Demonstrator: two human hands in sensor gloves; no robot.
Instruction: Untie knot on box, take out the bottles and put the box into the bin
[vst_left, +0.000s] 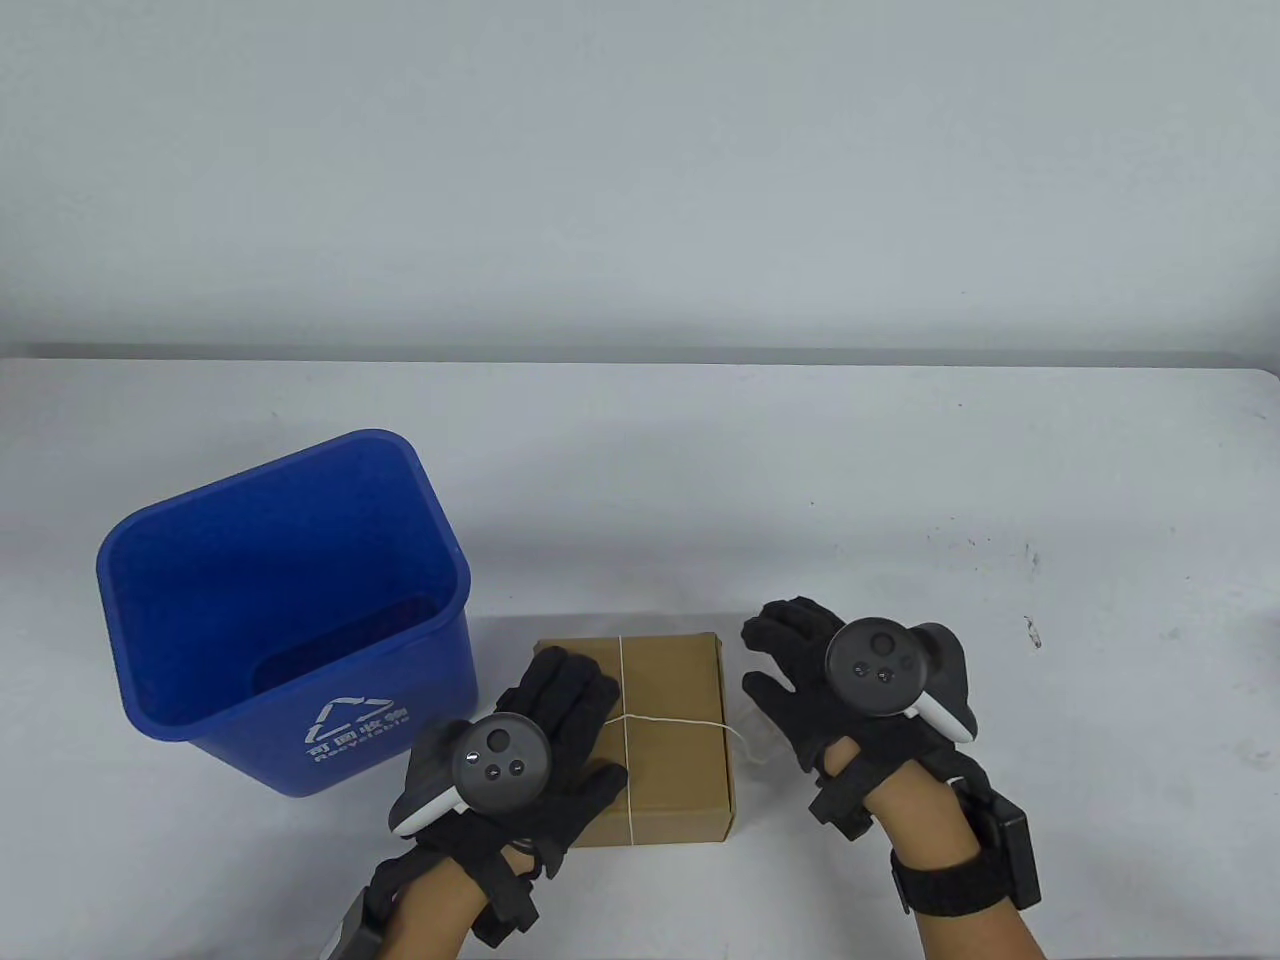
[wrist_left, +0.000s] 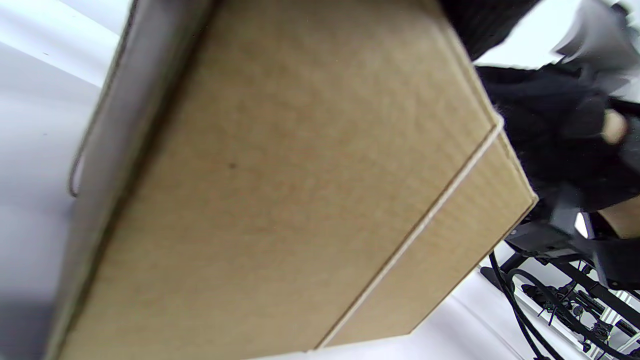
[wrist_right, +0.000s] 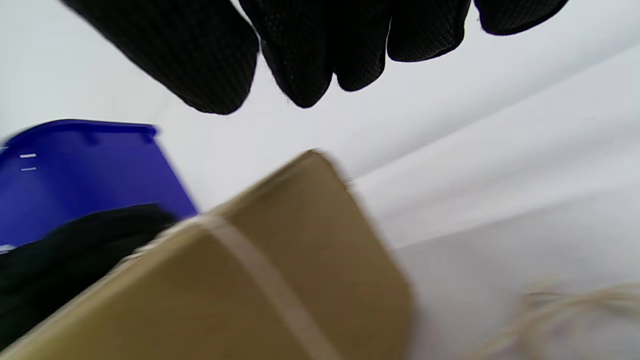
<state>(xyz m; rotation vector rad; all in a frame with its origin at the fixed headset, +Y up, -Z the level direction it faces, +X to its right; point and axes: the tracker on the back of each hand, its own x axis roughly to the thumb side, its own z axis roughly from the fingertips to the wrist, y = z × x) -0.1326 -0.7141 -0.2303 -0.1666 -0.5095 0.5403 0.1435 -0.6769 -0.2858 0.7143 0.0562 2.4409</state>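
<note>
A: Worktop (vst_left: 900, 480) is white, with a grey wall behind it. What is on it?
B: The biggest item is the blue bin (vst_left: 290, 620), upright near the front-left, mouth open, white recycling mark on its front wall.
A: And the box?
B: The cardboard box (vst_left: 665, 735) lies flat at the front edge near centre, just right of the bin. It is closed. White string (vst_left: 623, 760) crosses the lid both ways and meets near the lid's centre; a loose end trails off the right side onto the worktop.
A: Is the knot visible?
B: The crossing is, but the knot itself is too small to make out.
A: Left hand?
B: The left hand (vst_left: 545, 735) lies flat on the left half of the lid, fingers straight and spread, gripping nothing. In the left wrist view the box side fills the frame, with one string line across it.
A: Right hand?
B: The right hand (vst_left: 850, 690) is just right of the box, not touching it, fingers relaxed and holding nothing. Its wrist view is blurred: fingertips (wrist_right: 210, 60) on top, the box corner and the bin below.
</note>
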